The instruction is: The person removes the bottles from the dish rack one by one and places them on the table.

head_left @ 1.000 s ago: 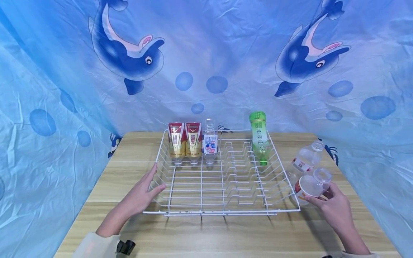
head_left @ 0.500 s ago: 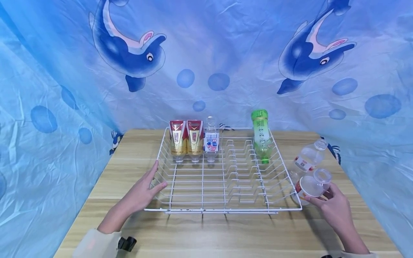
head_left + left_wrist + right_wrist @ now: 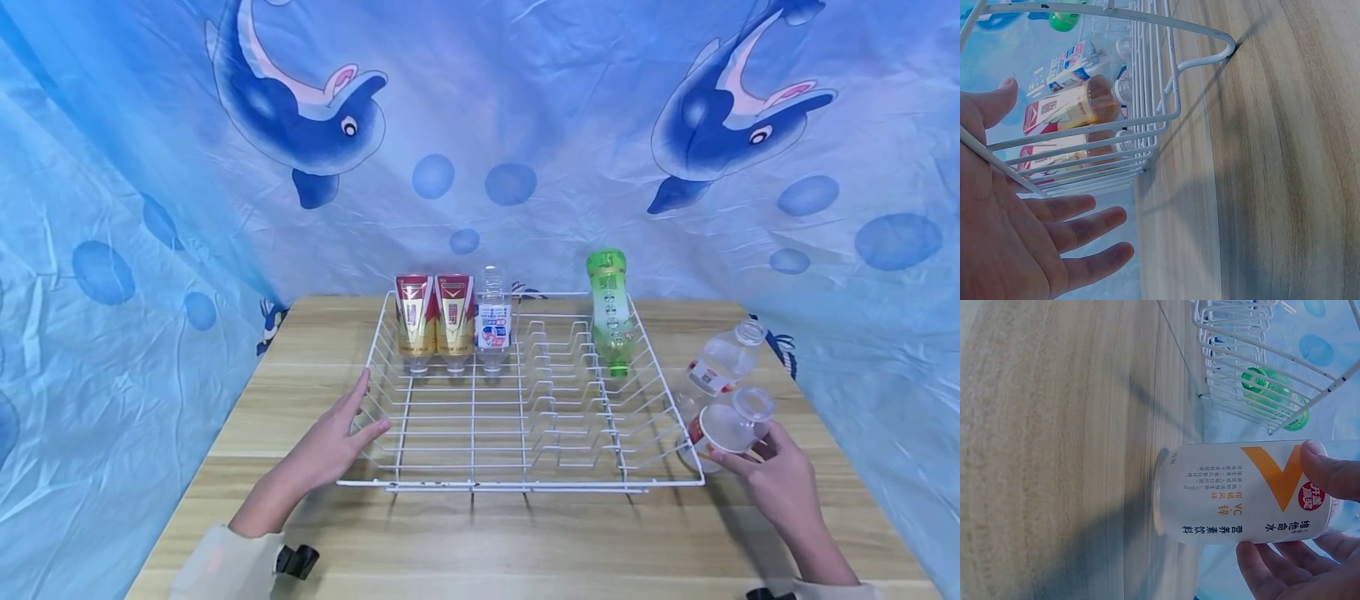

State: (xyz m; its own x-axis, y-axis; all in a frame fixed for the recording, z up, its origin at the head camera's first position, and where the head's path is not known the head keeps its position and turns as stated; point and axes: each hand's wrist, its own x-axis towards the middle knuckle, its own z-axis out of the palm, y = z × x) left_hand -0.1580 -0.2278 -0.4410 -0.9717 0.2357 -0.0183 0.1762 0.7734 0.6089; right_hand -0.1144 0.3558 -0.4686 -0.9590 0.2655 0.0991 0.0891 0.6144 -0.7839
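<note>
My right hand (image 3: 783, 479) grips a clear, open-mouthed drink bottle (image 3: 723, 435) between thumb and fingers. The bottle's white label with an orange V faces the right wrist view, and its base is down at the wooden table (image 3: 1072, 456). Just behind it stands a second clear bottle (image 3: 716, 367) with a small label. At the left side of a white wire rack (image 3: 525, 485), my left hand (image 3: 322, 450) rests against the rim. In the left wrist view that rim crosses the palm, with the thumb (image 3: 997, 103) on the inner side and the fingers outstretched outside.
Upside down along the rack's back left stand two red-and-gold bottles (image 3: 453, 317) and a clear bottle (image 3: 492, 325) with a blue-and-white label. A green bottle (image 3: 611, 312) leans upside down at the back right. A blue dolphin-print sheet (image 3: 480, 125) hangs behind the table.
The head view has tilted slightly, so the rack and bottles appear a little higher in it. Both hands keep their places, the right one still on the bottle.
</note>
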